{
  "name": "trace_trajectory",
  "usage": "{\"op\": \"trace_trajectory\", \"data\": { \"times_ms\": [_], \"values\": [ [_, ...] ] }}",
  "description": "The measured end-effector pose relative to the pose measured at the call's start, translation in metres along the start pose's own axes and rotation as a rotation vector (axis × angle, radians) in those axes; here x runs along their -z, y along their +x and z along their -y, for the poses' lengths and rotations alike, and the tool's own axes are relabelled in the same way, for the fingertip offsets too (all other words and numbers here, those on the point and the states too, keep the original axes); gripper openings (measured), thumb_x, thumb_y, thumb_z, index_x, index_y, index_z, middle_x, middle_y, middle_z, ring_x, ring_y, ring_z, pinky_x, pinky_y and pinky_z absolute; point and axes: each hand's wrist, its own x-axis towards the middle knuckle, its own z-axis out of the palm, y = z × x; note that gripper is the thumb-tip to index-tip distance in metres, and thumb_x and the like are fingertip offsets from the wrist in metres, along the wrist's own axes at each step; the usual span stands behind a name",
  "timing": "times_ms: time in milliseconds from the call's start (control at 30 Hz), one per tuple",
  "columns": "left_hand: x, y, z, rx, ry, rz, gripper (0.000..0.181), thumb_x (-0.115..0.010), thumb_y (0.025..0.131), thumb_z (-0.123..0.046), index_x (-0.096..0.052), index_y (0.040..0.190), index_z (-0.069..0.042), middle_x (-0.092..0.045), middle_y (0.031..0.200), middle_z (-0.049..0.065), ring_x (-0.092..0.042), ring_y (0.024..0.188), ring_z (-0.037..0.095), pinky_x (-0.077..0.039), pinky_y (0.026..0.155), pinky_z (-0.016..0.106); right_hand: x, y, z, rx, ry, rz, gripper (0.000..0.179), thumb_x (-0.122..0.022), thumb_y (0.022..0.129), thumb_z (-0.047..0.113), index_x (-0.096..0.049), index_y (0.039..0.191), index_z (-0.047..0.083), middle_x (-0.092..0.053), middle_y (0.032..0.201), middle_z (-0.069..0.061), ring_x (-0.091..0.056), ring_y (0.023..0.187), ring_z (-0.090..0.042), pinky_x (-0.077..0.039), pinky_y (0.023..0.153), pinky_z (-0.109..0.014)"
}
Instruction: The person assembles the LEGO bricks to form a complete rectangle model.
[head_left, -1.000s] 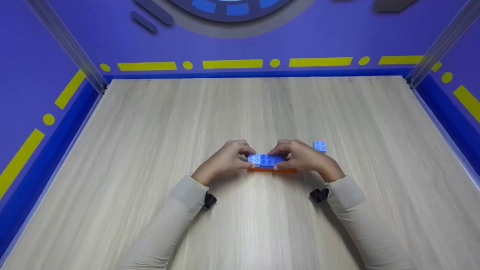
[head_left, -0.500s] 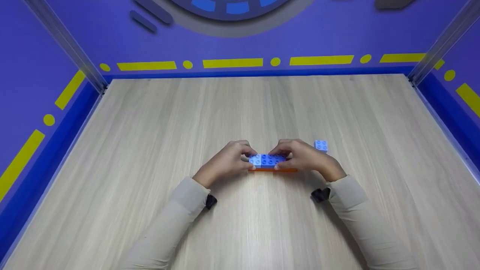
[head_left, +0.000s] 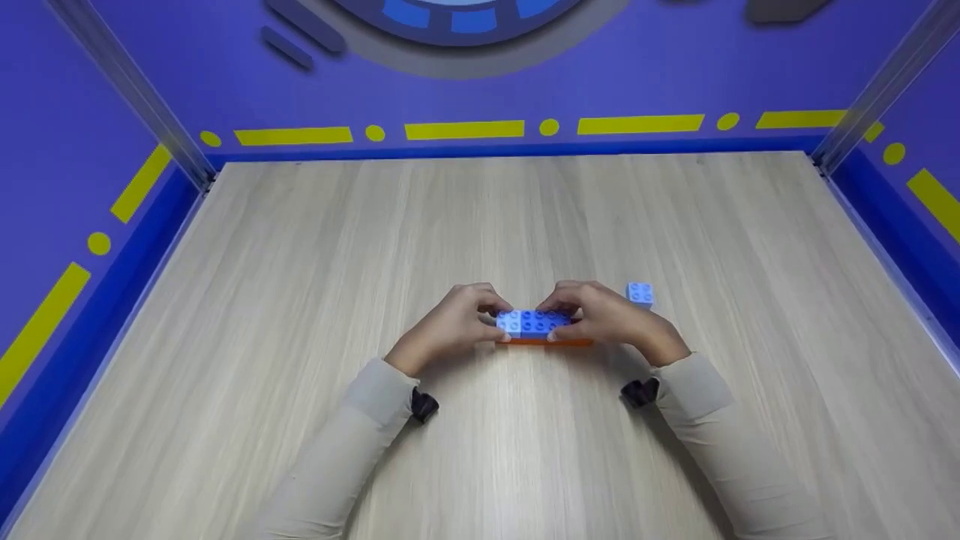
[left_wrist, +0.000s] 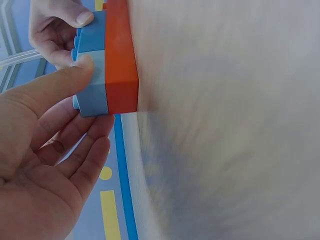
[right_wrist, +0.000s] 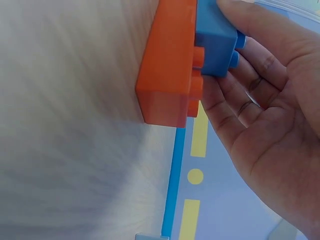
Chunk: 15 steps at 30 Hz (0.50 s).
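"What has each hand got?"

"The left hand (head_left: 454, 319) grasps the light-blue brick (head_left: 508, 324), thumb on its near face, fingers on its far one. Just to the right, the right hand (head_left: 606, 315) pinches the darker blue brick (head_left: 536, 323) the same way."

"And below them?"

"A long orange brick (left_wrist: 120, 67), low at the middle of the bench (head_left: 337, 232); I can't be sure its whole underside is touching. The two blue ones sit side by side on top of it, the light-blue at the left end. At the right end some orange studs (right_wrist: 198, 56) are bare."

"So how would you press it home?"

"If seating those two is the step, straight down, both hands together, with the orange brick flat so the bench takes the load. Push harder on one end and the other may rock up."

"Is squeezing tighter any use?"

"Little, I'd think. Squeezing only steadies them; downward force closes a seam. No gap shows at the left end, so I'd check under the darker blue one and give it a firm thumb if needed."

"Anything to avoid?"

"The loose brick (head_left: 640, 293), just beyond the right hand on its far side. Keep that wrist from nudging it."
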Motion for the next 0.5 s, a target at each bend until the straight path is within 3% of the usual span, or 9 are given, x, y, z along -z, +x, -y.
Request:
{"op": "trace_trajectory", "data": {
  "times_ms": [233,500],
  "values": [
    [-0.0005,0.0001,0.0029,-0.027,0.017,-0.003,0.032,-0.078,0.077,-0.006,-0.071,0.108,-0.003,-0.066,0.102,0.006,-0.060,0.097,0.017,-0.052,0.091,0.033,0.0007,-0.0005,0.0014,0.013,-0.027,0.005,0.031,-0.076,0.082,0.014,-0.069,0.112,0.007,-0.065,0.100,-0.005,-0.061,0.092,-0.018,-0.052,0.083,-0.037],
    [-0.0029,-0.0019,0.0041,-0.012,-0.021,-0.010,0.031,-0.078,0.078,-0.007,-0.071,0.109,-0.005,-0.065,0.103,0.005,-0.060,0.100,0.017,-0.052,0.091,0.029,0.0066,-0.0014,0.0044,-0.004,-0.041,0.048,0.034,-0.075,0.083,0.017,-0.068,0.114,0.007,-0.066,0.105,-0.005,-0.061,0.096,-0.020,-0.053,0.086,-0.040]
  ]
}}
